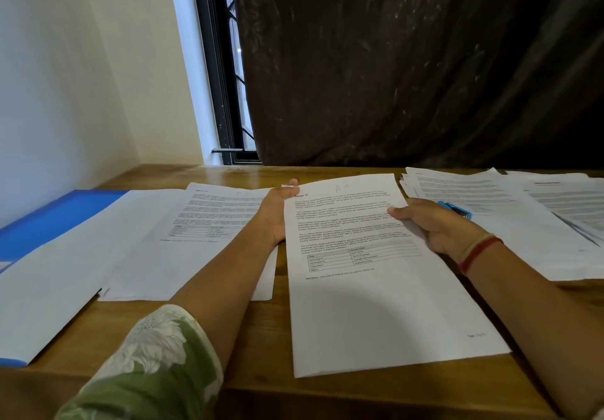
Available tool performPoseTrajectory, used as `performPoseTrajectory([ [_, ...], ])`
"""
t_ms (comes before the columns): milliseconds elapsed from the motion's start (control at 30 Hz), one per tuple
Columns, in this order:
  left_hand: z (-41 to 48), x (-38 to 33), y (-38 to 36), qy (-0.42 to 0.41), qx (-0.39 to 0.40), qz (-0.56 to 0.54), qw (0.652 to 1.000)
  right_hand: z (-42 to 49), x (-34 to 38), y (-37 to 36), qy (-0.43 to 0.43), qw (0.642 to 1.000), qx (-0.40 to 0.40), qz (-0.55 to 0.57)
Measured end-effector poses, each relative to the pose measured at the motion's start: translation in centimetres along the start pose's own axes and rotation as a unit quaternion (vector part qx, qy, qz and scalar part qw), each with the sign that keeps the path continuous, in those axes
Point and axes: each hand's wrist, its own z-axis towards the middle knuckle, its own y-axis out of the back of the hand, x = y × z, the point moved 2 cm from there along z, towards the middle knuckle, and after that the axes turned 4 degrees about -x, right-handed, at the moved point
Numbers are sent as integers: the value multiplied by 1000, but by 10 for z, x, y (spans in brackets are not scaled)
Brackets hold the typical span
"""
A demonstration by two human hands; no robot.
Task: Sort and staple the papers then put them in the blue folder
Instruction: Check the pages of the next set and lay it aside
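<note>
Reading from its top, the sheet (376,272) at centre bears a handwritten mark beginning with "A", a bold printed heading "Section" followed by a number too blurred to fix, several short paragraphs, a small table, and a closing line starting "Disclaimer". It is a white page, its near end resting on the wooden table (261,338) and its far end lifted slightly. The left hand (277,214) pinches the far left corner, thumb on top and the other fingers hidden under the page. The right hand (438,227) holds the right edge, thumb pressed on the print and fingers curled beneath. A red and beige thread (477,251) circles the right wrist; a green flowered sleeve (157,364) covers the left arm. The blue folder (49,220) lies at the far left, largely covered by white paper. More printed pages (202,214) lie beside it, and further stacks (490,191) lie at right. A blue stapler (456,209) rests on those stacks, just behind the right hand.
</note>
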Motion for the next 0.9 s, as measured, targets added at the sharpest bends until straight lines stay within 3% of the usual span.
performPoseTrajectory([
  [133, -11, 2, -11, -8, -11, 136, 991, 6, -2, 6, 45, 997, -56, 3],
  [233, -16, 2, -26, -40, -88, 302, 948, 6, 0, 9, 47, 994, -90, 41],
  [367, -17, -3, -33, -64, -116, 424, 896, 5, 4, 7, 61, 993, -90, 38],
  [567, -16, -4, -24, -26, -103, 370, 923, -15, 17, -2, 188, 976, -98, 59],
  [667, -11, -4, -22, -11, -130, 329, 935, -17, 17, -2, 164, 980, -92, 58],
  [800, -8, -3, -24, -27, -154, 379, 912, -18, 15, 3, 118, 989, -87, 5],
  [867, -5, -1, -24, -38, -141, 394, 908, -14, 17, 15, 187, 958, -195, -99],
  [900, -2, 1, -24, -43, -129, 389, 911, -13, 19, 24, 223, 917, -286, -162],
])
